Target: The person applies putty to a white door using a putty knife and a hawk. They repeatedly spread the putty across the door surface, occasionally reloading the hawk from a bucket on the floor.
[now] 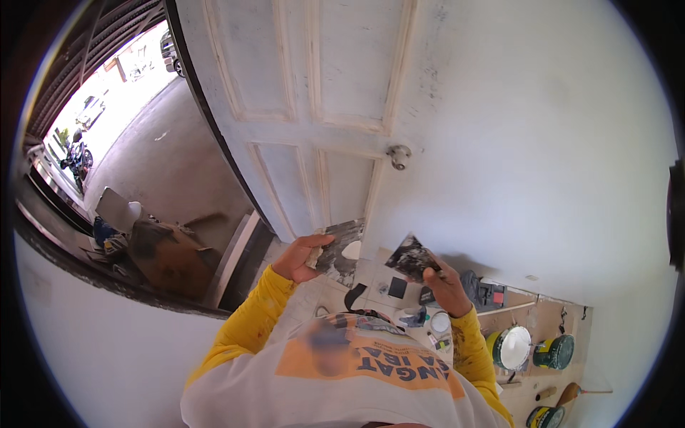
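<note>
- Scraper (pixel 409 255), dark and smeared with white, is in my right hand (pixel 447 285); I hold it closed in my fingers, with my thumb over the near end of it.
- Its blade widens away from my grip, so its long axis runs from my right hand up and to the left, its broad edge facing the side where my left hand (pixel 292 260) is.
- My left hand is closed on a flat plate (pixel 332 251), pinching its left edge, thumb on the upper face; the fingers beneath are partly hidden.
- A white dab (pixel 351 250) sits on the plate near its right edge, the edge turned toward the scraper.
- From the scraper's edge, the dab lies to the left and about level with it. The two tools are apart, with a narrow gap between them; I see no contact.
- My right hand is the one nearer to the scraper's edge, and my left holds the dab's side of the gap.
- Ahead of both hands is the pale panelled door (pixel 349 68), its round knob (pixel 399 157) above the scraper and slightly to its left in my view.
- How firmly I squeeze either tool, I cannot tell.
</note>
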A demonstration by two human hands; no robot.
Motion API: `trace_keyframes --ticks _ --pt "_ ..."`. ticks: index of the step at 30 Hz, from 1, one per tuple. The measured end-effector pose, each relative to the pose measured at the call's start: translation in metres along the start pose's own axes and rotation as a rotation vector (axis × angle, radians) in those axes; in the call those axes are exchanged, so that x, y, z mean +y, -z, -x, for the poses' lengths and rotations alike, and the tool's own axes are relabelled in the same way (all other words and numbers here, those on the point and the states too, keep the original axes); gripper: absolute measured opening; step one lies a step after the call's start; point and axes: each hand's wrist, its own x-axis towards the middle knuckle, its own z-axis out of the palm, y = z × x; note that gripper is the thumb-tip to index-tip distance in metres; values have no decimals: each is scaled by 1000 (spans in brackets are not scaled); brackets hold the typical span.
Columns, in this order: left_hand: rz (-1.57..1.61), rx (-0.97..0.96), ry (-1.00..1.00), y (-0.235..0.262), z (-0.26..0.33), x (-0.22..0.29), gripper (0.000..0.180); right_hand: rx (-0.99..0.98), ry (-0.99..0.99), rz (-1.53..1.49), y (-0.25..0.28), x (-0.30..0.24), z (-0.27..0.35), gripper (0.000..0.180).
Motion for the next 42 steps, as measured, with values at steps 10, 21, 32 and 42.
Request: trace_keyframes --ticks 10,21,32,42 --pt "-961 168 -901 81 -16 46 24 -115 -22 242 -27 65 -154 43" --pt "-984 329 -862 90 -55 42 56 -385 58 229 16 63 -271 37" --pt "-636 48 -639 66 -112 108 60 -640 838 1040 24 -64 -355 62" --pt "-395 60 -267 13 -91 170 71 -686 893 1246 -5 -74 -356 64"
